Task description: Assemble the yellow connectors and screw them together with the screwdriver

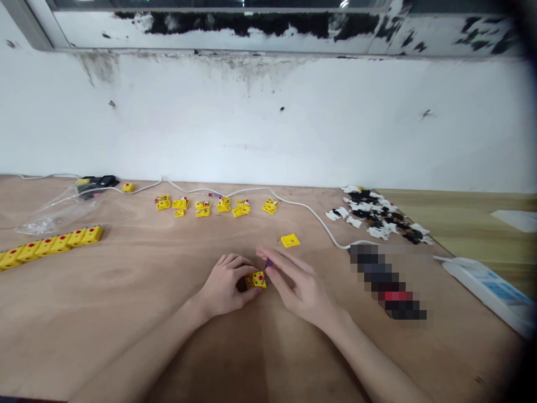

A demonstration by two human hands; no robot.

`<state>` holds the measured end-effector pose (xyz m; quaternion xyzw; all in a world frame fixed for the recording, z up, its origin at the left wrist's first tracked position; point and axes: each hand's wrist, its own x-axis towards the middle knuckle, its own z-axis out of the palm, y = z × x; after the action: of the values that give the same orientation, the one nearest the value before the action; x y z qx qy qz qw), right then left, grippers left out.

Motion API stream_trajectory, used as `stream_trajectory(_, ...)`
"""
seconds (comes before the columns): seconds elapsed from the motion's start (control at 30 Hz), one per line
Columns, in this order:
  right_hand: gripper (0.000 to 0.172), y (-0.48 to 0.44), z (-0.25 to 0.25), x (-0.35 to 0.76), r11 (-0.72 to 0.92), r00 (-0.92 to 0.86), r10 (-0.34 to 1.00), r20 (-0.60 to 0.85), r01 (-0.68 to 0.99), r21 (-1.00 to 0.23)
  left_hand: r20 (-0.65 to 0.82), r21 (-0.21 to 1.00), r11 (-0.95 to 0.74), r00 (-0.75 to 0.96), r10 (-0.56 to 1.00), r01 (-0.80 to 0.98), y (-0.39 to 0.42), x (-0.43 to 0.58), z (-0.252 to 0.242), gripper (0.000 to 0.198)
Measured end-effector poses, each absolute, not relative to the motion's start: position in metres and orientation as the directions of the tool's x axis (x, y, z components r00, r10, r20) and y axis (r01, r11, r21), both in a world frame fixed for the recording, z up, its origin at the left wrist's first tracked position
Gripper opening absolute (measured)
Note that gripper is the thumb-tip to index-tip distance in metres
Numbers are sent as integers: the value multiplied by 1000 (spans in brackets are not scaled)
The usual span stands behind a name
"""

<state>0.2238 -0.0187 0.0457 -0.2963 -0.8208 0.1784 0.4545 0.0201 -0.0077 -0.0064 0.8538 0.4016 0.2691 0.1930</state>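
Observation:
My left hand (224, 284) is closed around a small yellow block with a red dot (257, 280), held just above the wooden table (126, 313). My right hand (293, 285) sits right beside it with its fingers stretched out toward the block; a small dark piece (269, 262) shows at its fingertips, too small to name. A single flat yellow plate (290, 240) lies just beyond the hands.
A row of finished yellow blocks (50, 245) lies at the left, with a plastic bag (54, 215) behind it. Several yellow parts (210, 206) line the back. A heap of black and white pieces (380, 219), a white cable (310, 215) and a power strip (489, 291) lie on the right.

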Motion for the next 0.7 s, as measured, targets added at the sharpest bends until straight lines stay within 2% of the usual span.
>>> stream_trajectory(0.07, 43, -20, 47, 224, 754, -407, 655, 636, 297, -586, 303, 543, -608, 541, 785, 579, -7, 20, -7, 33)
stream_trajectory(0.17, 36, -21, 48, 224, 764, -366, 645, 671, 334, -552, 313, 539, -612, 537, 783, 579, -7, 20, -8, 30)
stream_trajectory(0.3, 44, -22, 52, 222, 735, -450, 671, 589, 307, -604, 319, 535, -615, 536, 782, 579, -7, 20, -9, 31)
stream_trajectory(0.43, 37, -22, 53, 223, 766, -383, 643, 663, 317, -559, 312, 532, -620, 547, 777, 577, -6, 20, -9, 29)
stream_trajectory(0.57, 45, -21, 53, 226, 738, -439, 671, 597, 314, -598, 305, 534, -618, 550, 778, 577, -6, 19, -9, 31)
stream_trajectory(0.63, 41, -21, 52, 226, 735, -430, 674, 601, 308, -604, 303, 533, -616, 549, 779, 580, -6, 20, -9, 30)
stream_trajectory(0.7, 33, -22, 51, 226, 731, -377, 682, 627, 373, -571, 306, 530, -615, 544, 781, 584, -6, 20, -9, 29)
